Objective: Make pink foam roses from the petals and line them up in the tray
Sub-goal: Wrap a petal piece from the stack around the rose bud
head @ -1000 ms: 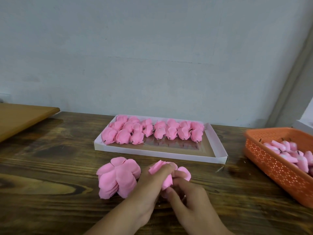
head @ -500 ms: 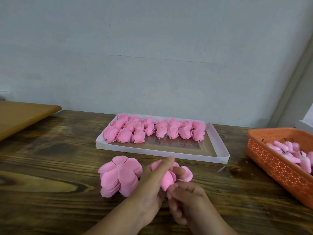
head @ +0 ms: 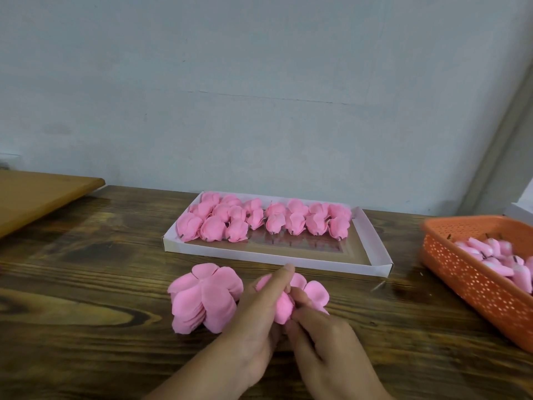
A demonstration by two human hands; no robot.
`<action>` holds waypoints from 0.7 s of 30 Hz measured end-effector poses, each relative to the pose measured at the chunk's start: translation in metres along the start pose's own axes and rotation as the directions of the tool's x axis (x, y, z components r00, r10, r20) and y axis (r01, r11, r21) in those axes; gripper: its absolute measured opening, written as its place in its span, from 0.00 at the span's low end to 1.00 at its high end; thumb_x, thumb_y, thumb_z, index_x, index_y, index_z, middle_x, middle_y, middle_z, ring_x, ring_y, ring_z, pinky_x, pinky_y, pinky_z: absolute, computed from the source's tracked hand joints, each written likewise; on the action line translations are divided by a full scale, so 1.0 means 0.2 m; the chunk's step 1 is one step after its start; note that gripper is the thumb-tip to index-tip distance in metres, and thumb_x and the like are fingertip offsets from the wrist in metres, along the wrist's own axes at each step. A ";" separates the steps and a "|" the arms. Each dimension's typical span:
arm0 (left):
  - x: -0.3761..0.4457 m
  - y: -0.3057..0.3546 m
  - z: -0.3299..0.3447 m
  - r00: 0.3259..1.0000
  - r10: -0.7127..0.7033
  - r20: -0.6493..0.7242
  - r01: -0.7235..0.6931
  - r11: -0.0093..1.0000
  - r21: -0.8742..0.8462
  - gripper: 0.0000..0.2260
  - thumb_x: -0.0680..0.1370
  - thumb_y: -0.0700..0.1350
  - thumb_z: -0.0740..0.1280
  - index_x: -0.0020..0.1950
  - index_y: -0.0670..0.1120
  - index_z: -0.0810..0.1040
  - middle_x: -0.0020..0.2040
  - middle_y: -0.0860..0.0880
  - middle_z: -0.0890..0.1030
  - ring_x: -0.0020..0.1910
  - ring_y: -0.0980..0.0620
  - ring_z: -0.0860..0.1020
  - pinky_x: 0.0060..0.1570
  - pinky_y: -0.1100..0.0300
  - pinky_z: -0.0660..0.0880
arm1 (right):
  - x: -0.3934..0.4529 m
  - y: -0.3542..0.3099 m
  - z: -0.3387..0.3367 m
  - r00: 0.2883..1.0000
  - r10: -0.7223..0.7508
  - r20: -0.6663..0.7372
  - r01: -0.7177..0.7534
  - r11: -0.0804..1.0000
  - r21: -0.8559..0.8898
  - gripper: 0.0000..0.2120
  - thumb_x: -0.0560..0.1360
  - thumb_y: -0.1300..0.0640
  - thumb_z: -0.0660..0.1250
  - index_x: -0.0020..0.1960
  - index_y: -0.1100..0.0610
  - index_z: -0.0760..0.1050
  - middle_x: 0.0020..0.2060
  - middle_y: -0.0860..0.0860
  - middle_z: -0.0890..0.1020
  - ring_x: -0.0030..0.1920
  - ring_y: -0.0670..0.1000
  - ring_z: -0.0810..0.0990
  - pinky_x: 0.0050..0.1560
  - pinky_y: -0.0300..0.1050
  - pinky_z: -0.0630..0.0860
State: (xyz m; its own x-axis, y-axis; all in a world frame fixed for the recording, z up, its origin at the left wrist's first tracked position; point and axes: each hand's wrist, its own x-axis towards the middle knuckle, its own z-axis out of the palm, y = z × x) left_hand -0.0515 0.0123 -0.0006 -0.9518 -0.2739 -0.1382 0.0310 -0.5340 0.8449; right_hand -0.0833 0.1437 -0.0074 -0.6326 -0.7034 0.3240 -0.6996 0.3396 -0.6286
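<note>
A stack of flat pink foam petal blanks [head: 205, 297] waits at nine o'clock of the left hand [head: 256, 316]; both it and the right hand [head: 323, 339] pinch a half-formed pink foam rose [head: 291, 298], the shallow white cardboard tray [head: 372, 243] of finished roses at twelve, an orange perforated plastic basket [head: 473, 278] at three.

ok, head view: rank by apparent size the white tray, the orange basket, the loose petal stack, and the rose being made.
1. White tray
2. Orange basket, cut off by the frame edge, so unsure against the tray
3. Petal stack
4. Rose in the hands, partly hidden
</note>
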 end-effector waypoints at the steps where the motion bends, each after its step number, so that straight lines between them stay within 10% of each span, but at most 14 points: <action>1: -0.01 0.01 0.01 1.000 0.000 0.011 0.001 1.000 -0.003 0.26 0.65 0.59 0.78 0.32 0.42 0.66 0.33 0.46 0.77 0.33 0.44 0.82 0.38 0.57 0.77 | 0.01 -0.01 0.00 0.997 0.071 0.024 -0.074 0.986 0.152 0.09 0.76 0.52 0.62 0.42 0.53 0.78 0.50 0.49 0.82 0.47 0.48 0.79 0.44 0.45 0.78; 4: -0.02 0.04 0.03 1.000 0.001 0.005 -0.001 0.999 -0.047 0.18 0.66 0.57 0.77 0.27 0.48 0.74 0.30 0.48 0.77 0.29 0.49 0.80 0.31 0.61 0.74 | 0.05 -0.03 -0.02 0.901 0.313 0.300 -0.431 0.573 0.697 0.08 0.67 0.57 0.67 0.30 0.56 0.76 0.27 0.55 0.75 0.23 0.49 0.69 0.24 0.36 0.65; 6: -0.02 0.03 0.04 0.999 0.015 -0.033 -0.018 0.995 -0.095 0.17 0.65 0.56 0.77 0.26 0.49 0.76 0.29 0.48 0.76 0.30 0.49 0.78 0.35 0.61 0.70 | 0.07 -0.04 -0.05 0.779 0.215 0.589 -0.619 0.119 0.776 0.03 0.66 0.61 0.67 0.35 0.60 0.75 0.23 0.55 0.67 0.19 0.48 0.63 0.20 0.33 0.60; 8: -0.01 0.03 0.04 0.998 0.034 -0.054 -0.039 0.994 -0.098 0.17 0.64 0.57 0.78 0.26 0.50 0.76 0.29 0.49 0.75 0.30 0.50 0.77 0.36 0.60 0.68 | 0.08 -0.05 -0.07 0.749 0.113 0.653 -0.656 -0.014 0.754 0.04 0.69 0.62 0.67 0.36 0.60 0.73 0.23 0.54 0.66 0.19 0.47 0.63 0.19 0.33 0.61; 10: -0.01 0.03 0.04 0.996 0.037 -0.078 -0.044 0.995 -0.086 0.19 0.66 0.57 0.80 0.26 0.49 0.76 0.29 0.48 0.74 0.30 0.49 0.76 0.36 0.58 0.69 | 0.08 -0.06 -0.06 0.755 0.230 0.614 -0.648 0.118 0.752 0.05 0.67 0.60 0.66 0.33 0.59 0.74 0.22 0.55 0.67 0.18 0.48 0.63 0.20 0.33 0.61; 12: 0.00 0.02 0.03 0.992 0.030 -0.126 -0.039 0.997 -0.067 0.18 0.71 0.53 0.77 0.26 0.48 0.76 0.30 0.47 0.74 0.29 0.49 0.77 0.33 0.59 0.72 | 0.05 -0.07 -0.03 0.846 0.377 0.378 -0.533 0.611 0.585 0.08 0.69 0.57 0.67 0.33 0.57 0.77 0.26 0.54 0.73 0.22 0.48 0.70 0.22 0.40 0.66; 14: 0.00 0.00 0.02 0.987 0.027 -0.160 -0.031 0.999 -0.023 0.18 0.73 0.51 0.75 0.27 0.47 0.76 0.32 0.46 0.76 0.31 0.48 0.77 0.36 0.58 0.74 | 0.02 -0.05 0.00 0.968 0.227 0.109 -0.233 0.971 0.051 0.08 0.78 0.53 0.62 0.44 0.50 0.79 0.36 0.46 0.76 0.34 0.44 0.74 0.35 0.41 0.73; 17: 0.00 0.00 0.03 0.988 0.014 -0.151 -0.018 0.999 -0.026 0.17 0.72 0.51 0.74 0.26 0.47 0.76 0.31 0.46 0.76 0.31 0.47 0.77 0.38 0.56 0.75 | 0.00 -0.03 0.01 1.000 0.020 0.013 -0.017 0.979 -0.201 0.13 0.81 0.48 0.54 0.55 0.47 0.76 0.42 0.41 0.73 0.41 0.44 0.74 0.38 0.39 0.70; 21: -0.01 0.01 0.03 0.994 0.015 -0.111 -0.024 0.997 -0.076 0.18 0.73 0.51 0.73 0.25 0.47 0.76 0.29 0.47 0.75 0.28 0.48 0.78 0.33 0.59 0.73 | 0.03 -0.05 -0.01 0.965 0.208 0.162 -0.251 0.910 0.328 0.16 0.79 0.59 0.64 0.33 0.51 0.78 0.29 0.43 0.77 0.35 0.47 0.76 0.33 0.34 0.70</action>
State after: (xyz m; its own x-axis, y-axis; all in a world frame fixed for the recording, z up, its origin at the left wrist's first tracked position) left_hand -0.0523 0.0168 0.0044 -0.9114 -0.3691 -0.1821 0.0765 -0.5866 0.8062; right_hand -0.0815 0.1367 0.0019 -0.7021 -0.7089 0.0676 -0.3689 0.2809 -0.8860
